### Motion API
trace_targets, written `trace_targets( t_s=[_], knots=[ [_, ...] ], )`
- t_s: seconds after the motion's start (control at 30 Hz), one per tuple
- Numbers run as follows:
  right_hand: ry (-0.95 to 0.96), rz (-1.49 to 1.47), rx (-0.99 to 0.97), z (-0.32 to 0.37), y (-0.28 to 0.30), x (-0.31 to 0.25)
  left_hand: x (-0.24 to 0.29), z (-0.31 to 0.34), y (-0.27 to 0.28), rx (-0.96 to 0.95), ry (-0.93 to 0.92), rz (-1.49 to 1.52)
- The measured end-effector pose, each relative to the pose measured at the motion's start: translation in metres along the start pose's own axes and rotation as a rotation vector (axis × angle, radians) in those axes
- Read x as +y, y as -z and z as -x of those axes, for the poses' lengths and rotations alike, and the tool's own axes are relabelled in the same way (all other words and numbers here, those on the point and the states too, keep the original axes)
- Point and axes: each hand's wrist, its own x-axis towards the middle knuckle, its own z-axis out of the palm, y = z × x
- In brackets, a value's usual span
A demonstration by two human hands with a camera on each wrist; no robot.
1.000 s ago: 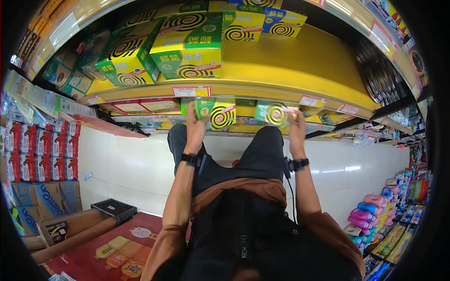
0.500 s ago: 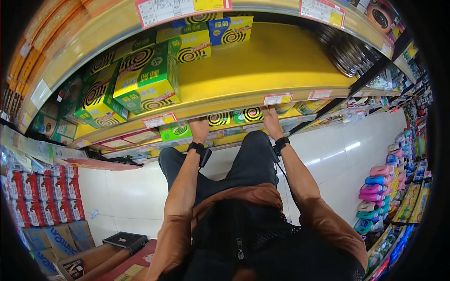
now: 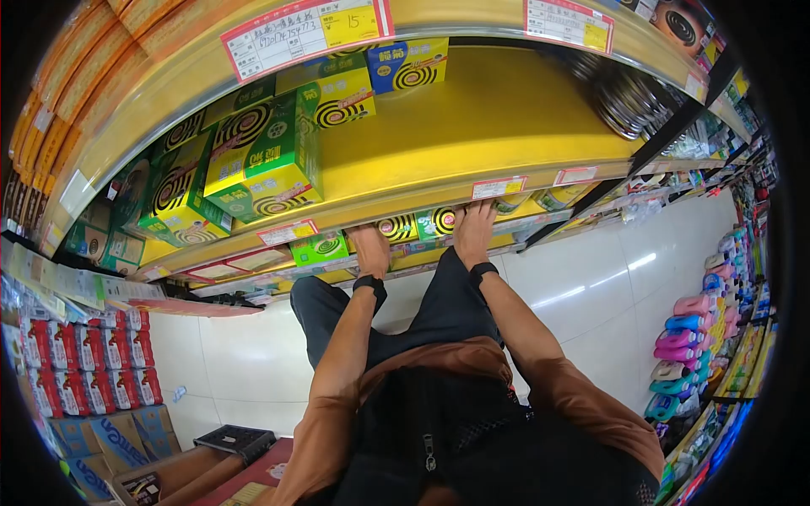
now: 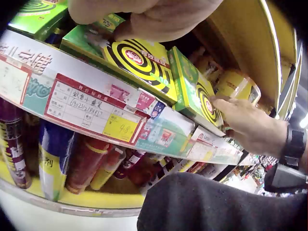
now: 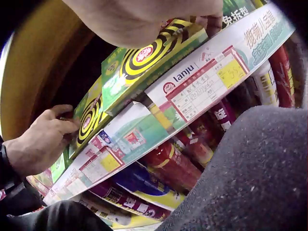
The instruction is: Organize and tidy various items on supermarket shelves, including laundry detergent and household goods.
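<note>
Two mosquito coil boxes, yellow and green with black spirals, sit side by side on a lower shelf. My left hand (image 3: 369, 251) is at the outer end of the left box (image 4: 139, 62), its fingertips touching the end and face. At the opposite end, my right hand (image 3: 475, 229) touches the right box (image 5: 144, 65) with its fingers laid over the edge. In the right wrist view the left hand's thumb lies near the face of its box. The upper shelf's edge hides part of the fingertips in the head view.
Larger mosquito coil boxes (image 3: 266, 173) stand on the yellow upper shelf (image 3: 472, 110). A bright green box (image 3: 321, 249) lies left of my left hand. Price tags (image 4: 96, 108) line the lower shelf's lip, with spray cans (image 4: 55, 159) below. My knees are close under the shelf.
A second ago both hands held the boxes out in front of the shelf. Half a second ago the boxes were at the lower shelf; now they rest there, with my hands at their outer ends.
</note>
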Motion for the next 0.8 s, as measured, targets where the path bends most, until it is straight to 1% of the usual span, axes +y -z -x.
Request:
trace_targets(
  t_s=[0.03,0.07,0.1,0.13,0.17,0.2,0.23,0.27,0.3,0.33,0.37,0.4,0.43,0.47,0.5,0.53,0.57,0.63,0.7,0.73,0.77,0.8],
  knots=[
    [-0.004,0.001,0.003,0.001,0.001,0.001,0.002,-0.001,0.002,0.014,-0.033,-0.028],
    [-0.038,-0.038,-0.067,0.002,0.002,0.003,0.004,0.000,0.005,0.012,-0.038,-0.027],
    [-0.072,-0.077,-0.136,0.004,0.003,0.004,0.006,0.001,0.008,-0.077,-0.053,-0.113],
    [-0.078,-0.075,-0.133,0.008,0.011,0.002,0.009,0.002,0.012,-0.168,-0.069,-0.199],
    [-0.061,-0.078,-0.223,0.012,0.025,-0.002,0.012,0.005,0.012,-0.170,-0.075,-0.198],
    [-0.045,-0.082,-0.313,0.013,0.034,-0.004,0.018,0.010,0.010,-0.096,-0.072,-0.202],
    [-0.050,-0.081,-0.309,0.014,0.033,-0.003,0.022,0.016,0.010,-0.021,-0.068,-0.205],
    [-0.009,-0.073,-0.306,0.015,0.032,-0.001,0.029,0.019,0.021,-0.192,-0.056,-0.226],
    [0.033,-0.066,-0.302,0.016,0.031,0.002,0.039,0.019,0.027,-0.195,-0.063,-0.225],
    [-0.007,-0.100,-0.324,0.008,0.029,0.006,0.050,0.016,0.026,-0.218,-0.154,-0.155],
    [-0.024,-0.090,-0.306,0.004,0.029,0.008,0.059,0.014,0.022,-0.242,-0.245,-0.084],
    [-0.045,-0.112,-0.316,0.000,0.028,0.011,0.063,0.014,0.013,-0.242,-0.341,-0.116],
    [-0.066,-0.135,-0.326,-0.004,0.026,0.015,0.064,0.014,0.007,-0.247,-0.366,-0.105],
    [-0.033,-0.128,-0.297,-0.005,0.023,0.023,0.068,0.011,-0.004,-0.276,-0.413,-0.098],
    [-0.061,-0.101,-0.261,-0.004,0.017,0.028,0.072,0.008,-0.014,-0.304,-0.461,-0.092],
    [-0.032,-0.088,-0.218,-0.001,0.010,0.029,0.071,0.006,-0.027,-0.487,-0.296,-0.117],
    [0.006,-0.084,-0.185,0.003,0.006,0.025,0.070,0.004,-0.026,-0.439,-0.318,-0.162],
    [-0.010,-0.037,-0.166,0.005,0.012,0.017,0.071,-0.002,-0.022,-0.506,-0.289,-0.220],
    [-0.019,-0.001,-0.160,0.010,0.033,0.012,0.064,0.000,-0.012,-0.396,-0.329,-0.287],
    [-0.004,-0.082,-0.146,0.014,0.053,0.007,0.058,0.002,-0.019,-0.343,-0.368,-0.292],
    [0.019,-0.163,-0.134,0.019,0.073,0.003,0.058,0.007,-0.019,-0.343,-0.383,-0.282],
    [-0.013,-0.233,-0.150,0.030,0.098,0.003,0.059,0.011,-0.020,-0.348,-0.423,-0.295]
  ],
)
